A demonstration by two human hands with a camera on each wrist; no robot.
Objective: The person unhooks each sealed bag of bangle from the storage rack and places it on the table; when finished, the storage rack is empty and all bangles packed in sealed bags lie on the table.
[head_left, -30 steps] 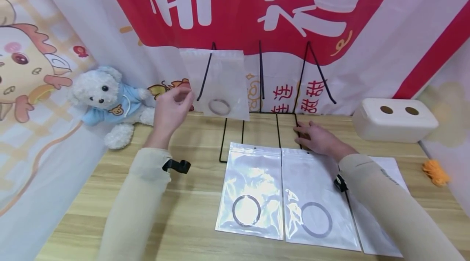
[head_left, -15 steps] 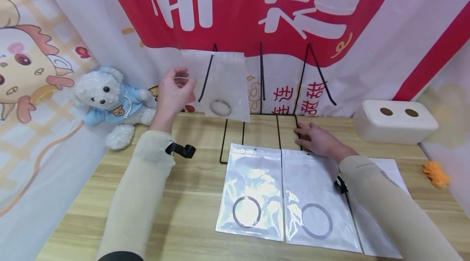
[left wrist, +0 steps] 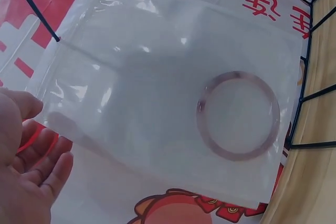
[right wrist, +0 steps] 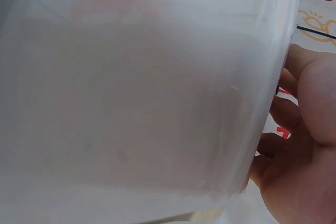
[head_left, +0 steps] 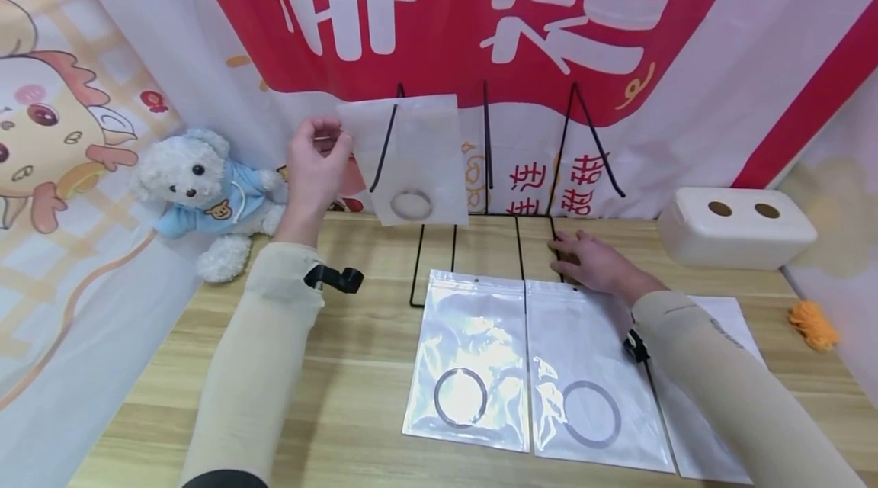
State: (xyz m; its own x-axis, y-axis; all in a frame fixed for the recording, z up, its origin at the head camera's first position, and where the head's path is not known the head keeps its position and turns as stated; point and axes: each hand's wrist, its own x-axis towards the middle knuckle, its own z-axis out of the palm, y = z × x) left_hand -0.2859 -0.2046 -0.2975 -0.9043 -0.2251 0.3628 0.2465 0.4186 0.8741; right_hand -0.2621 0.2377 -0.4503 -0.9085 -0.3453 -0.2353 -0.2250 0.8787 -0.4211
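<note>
A frosted zip bag (head_left: 421,145) with a pale bangle (left wrist: 239,116) inside hangs by its top at the left arm of a black wire rack (head_left: 487,145). My left hand (head_left: 317,168) is at the bag's left edge. In the left wrist view, its thumb lies at the edge and a finger shows through behind, pinching it. My right hand (head_left: 586,259) rests by the rack's base bar, fingers loosely extended. Below lie a shiny zip bag (head_left: 473,335) with a ring shape and a second zip bag (head_left: 583,335) with another ring shape.
A third white bag (head_left: 709,427) lies partly under the right sleeve. A white box with two holes (head_left: 741,225) stands at the back right, an orange yarn bundle (head_left: 814,324) near it. A teddy bear (head_left: 213,191) sits at the left against the printed cloth.
My left hand has risen up to the hanging bag's upper left edge and come to hold it. The bag's lower left corner has swung slightly left. The right hand stays put.
</note>
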